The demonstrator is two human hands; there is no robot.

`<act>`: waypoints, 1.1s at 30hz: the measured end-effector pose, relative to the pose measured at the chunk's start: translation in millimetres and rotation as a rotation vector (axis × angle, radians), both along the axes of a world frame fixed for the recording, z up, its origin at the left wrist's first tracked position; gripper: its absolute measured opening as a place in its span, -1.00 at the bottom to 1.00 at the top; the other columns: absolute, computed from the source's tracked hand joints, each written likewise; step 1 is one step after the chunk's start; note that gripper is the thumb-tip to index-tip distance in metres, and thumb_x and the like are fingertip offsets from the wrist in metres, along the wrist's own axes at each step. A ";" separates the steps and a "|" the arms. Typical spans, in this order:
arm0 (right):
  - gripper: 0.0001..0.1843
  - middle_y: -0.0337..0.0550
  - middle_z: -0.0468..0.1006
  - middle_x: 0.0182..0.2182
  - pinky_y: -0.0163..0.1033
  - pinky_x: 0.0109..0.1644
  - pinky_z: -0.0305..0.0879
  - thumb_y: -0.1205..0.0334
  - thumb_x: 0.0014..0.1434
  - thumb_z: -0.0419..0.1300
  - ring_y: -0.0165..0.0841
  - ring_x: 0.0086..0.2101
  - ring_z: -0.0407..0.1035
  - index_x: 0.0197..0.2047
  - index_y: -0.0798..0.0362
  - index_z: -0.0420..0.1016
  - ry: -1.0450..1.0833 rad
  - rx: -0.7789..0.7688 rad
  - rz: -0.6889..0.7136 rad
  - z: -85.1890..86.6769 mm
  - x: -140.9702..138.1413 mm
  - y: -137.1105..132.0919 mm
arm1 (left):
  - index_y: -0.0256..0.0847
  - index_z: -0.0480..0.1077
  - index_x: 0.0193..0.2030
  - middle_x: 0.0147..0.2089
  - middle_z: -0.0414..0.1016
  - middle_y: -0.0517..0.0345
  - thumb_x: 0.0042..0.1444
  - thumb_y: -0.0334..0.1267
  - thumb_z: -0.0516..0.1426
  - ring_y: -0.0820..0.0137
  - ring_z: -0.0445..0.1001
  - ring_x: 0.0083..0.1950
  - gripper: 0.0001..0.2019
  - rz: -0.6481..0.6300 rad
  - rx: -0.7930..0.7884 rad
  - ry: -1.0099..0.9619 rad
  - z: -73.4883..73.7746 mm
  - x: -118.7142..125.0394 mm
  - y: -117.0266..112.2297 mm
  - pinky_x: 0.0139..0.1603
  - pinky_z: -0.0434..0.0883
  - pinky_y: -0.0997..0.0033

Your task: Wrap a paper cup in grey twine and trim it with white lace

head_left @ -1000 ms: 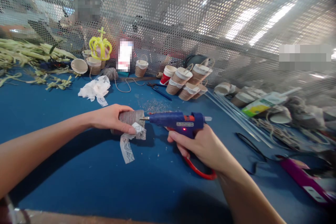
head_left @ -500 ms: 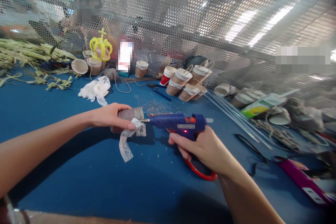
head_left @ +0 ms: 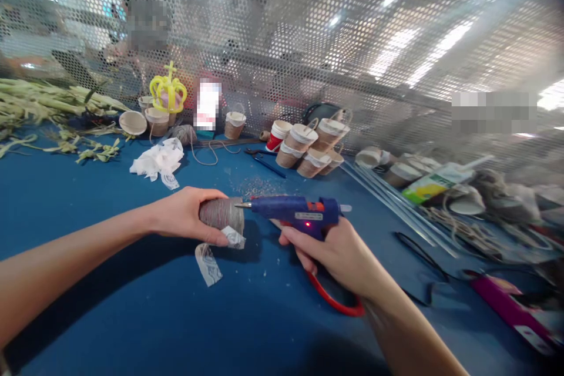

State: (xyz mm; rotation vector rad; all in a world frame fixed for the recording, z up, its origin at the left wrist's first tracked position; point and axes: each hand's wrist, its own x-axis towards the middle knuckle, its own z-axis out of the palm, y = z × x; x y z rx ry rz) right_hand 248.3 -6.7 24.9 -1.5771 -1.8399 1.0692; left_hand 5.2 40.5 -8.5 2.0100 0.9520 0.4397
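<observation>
My left hand (head_left: 183, 216) is closed round a twine-wrapped cup (head_left: 222, 214) lying on its side just above the blue table (head_left: 132, 305). A strip of white lace ribbon (head_left: 208, 261) hangs from under my thumb. My right hand (head_left: 335, 252) grips a blue hot glue gun (head_left: 297, 211) with a red light lit on its body. The metal nozzle touches the rim end of the cup. A red cord (head_left: 332, 299) loops from the gun under my wrist.
Several wrapped paper cups (head_left: 308, 144) and a red cup (head_left: 277, 135) stand at the back. A yellow crown (head_left: 168, 89), crumpled white lace (head_left: 158, 160), green leaves (head_left: 48, 106), glue sticks (head_left: 388, 197), a glue bottle (head_left: 436, 182) and a purple tool (head_left: 506, 299) lie around. A perforated metal screen (head_left: 308, 29) closes the far side.
The cup has turned in my left hand, so less lace shows at its rim. The glue gun nozzle stays at the cup's end. The view has tilted slightly downward.
</observation>
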 end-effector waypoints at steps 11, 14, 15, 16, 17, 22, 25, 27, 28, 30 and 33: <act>-0.69 -0.33 0.29 -0.82 -0.39 -0.60 0.22 0.02 0.00 0.16 -0.51 -0.72 0.20 -0.53 0.11 0.43 0.002 -0.019 -0.002 3.8 -0.1 -4.1 | -0.19 0.31 0.01 -0.19 0.45 0.13 -0.22 0.00 0.24 0.35 0.40 -0.26 -0.39 0.035 0.059 0.017 0.7 -0.1 0.8 -0.29 0.33 0.45; -0.69 -0.33 0.29 -0.82 -0.40 -0.60 0.22 0.03 0.00 0.16 -0.52 -0.73 0.18 -0.55 0.11 0.43 0.001 -0.034 0.012 3.8 1.5 -4.5 | -0.21 0.32 0.02 -0.18 0.46 0.11 -0.22 -0.03 0.25 0.34 0.41 -0.25 -0.38 0.062 0.060 0.016 0.9 0.1 1.0 -0.28 0.34 0.42; -0.69 -0.33 0.30 -0.82 -0.40 -0.60 0.22 0.03 0.00 0.17 -0.52 -0.73 0.18 -0.55 0.11 0.43 0.005 -0.038 0.015 3.7 1.9 -4.3 | -0.21 0.32 0.02 -0.18 0.46 0.11 -0.22 -0.03 0.25 0.33 0.42 -0.25 -0.39 0.064 0.068 0.010 0.8 0.2 1.0 -0.27 0.34 0.42; -0.69 -0.33 0.30 -0.82 -0.40 -0.60 0.21 0.03 0.00 0.17 -0.53 -0.73 0.18 -0.55 0.12 0.43 0.012 -0.041 0.016 3.5 2.2 -4.0 | -0.21 0.32 0.02 -0.18 0.46 0.11 -0.22 -0.03 0.25 0.33 0.42 -0.25 -0.39 0.063 0.081 0.004 0.5 0.2 1.1 -0.26 0.34 0.41; -0.69 -0.33 0.30 -0.82 -0.40 -0.60 0.21 0.02 0.00 0.17 -0.53 -0.73 0.18 -0.55 0.12 0.44 0.020 -0.041 0.015 3.3 2.4 -3.7 | -0.21 0.31 0.02 -0.17 0.46 0.11 -0.21 -0.03 0.24 0.32 0.43 -0.24 -0.39 0.060 0.103 -0.004 0.0 0.1 1.2 -0.25 0.35 0.40; -0.68 -0.35 0.28 -0.82 -0.41 -0.60 0.18 0.02 0.02 0.16 -0.53 -0.73 0.18 -0.52 0.12 0.45 0.051 -0.008 -0.002 2.4 3.2 -1.9 | -0.22 0.28 0.04 -0.03 0.42 0.04 -0.22 -0.02 0.25 0.24 0.40 -0.07 -0.35 0.044 0.295 -0.010 -2.0 -0.2 1.8 -0.07 0.32 0.33; -0.68 -0.35 0.27 -0.82 -0.41 -0.60 0.18 0.02 0.03 0.15 -0.53 -0.73 0.18 -0.50 0.13 0.44 0.053 -0.006 -0.005 2.6 3.2 -0.5 | -0.24 0.28 0.05 -0.03 0.43 0.01 -0.24 0.00 0.26 0.22 0.40 -0.05 -0.32 0.037 0.357 0.028 -0.4 0.6 0.7 -0.04 0.30 0.30; -0.68 -0.35 0.27 -0.82 -0.41 -0.61 0.17 0.02 0.03 0.15 -0.54 -0.73 0.17 -0.50 0.13 0.44 0.058 -0.003 -0.019 2.8 2.9 0.6 | -0.24 0.27 0.06 -0.03 0.42 0.00 -0.25 0.01 0.26 0.21 0.40 -0.05 -0.30 0.038 0.367 0.055 1.1 1.5 -0.5 -0.04 0.31 0.28; -0.68 -0.35 0.27 -0.82 -0.41 -0.61 0.17 0.02 0.03 0.15 -0.54 -0.73 0.16 -0.50 0.14 0.44 0.064 -0.002 -0.025 2.7 2.8 1.1 | -0.24 0.27 0.06 -0.03 0.42 0.00 -0.25 0.02 0.26 0.20 0.40 -0.05 -0.30 0.041 0.369 0.064 1.8 2.0 -1.1 -0.04 0.31 0.27; -0.68 -0.36 0.26 -0.82 -0.41 -0.61 0.15 0.02 0.04 0.14 -0.54 -0.74 0.14 -0.50 0.14 0.43 0.080 0.003 -0.030 2.4 2.7 1.8 | -0.22 0.27 0.07 -0.03 0.41 0.00 -0.26 0.02 0.26 0.20 0.40 -0.05 -0.29 0.049 0.372 0.073 2.9 3.1 -2.1 -0.04 0.31 0.26; -0.67 -0.35 0.26 -0.82 -0.40 -0.61 0.14 0.03 0.05 0.13 -0.54 -0.74 0.13 -0.49 0.15 0.43 0.093 0.006 -0.040 1.7 3.3 1.5 | -0.21 0.26 0.07 -0.04 0.42 0.01 -0.25 0.02 0.26 0.20 0.40 -0.05 -0.30 0.052 0.372 0.069 3.5 4.4 -2.9 -0.04 0.31 0.25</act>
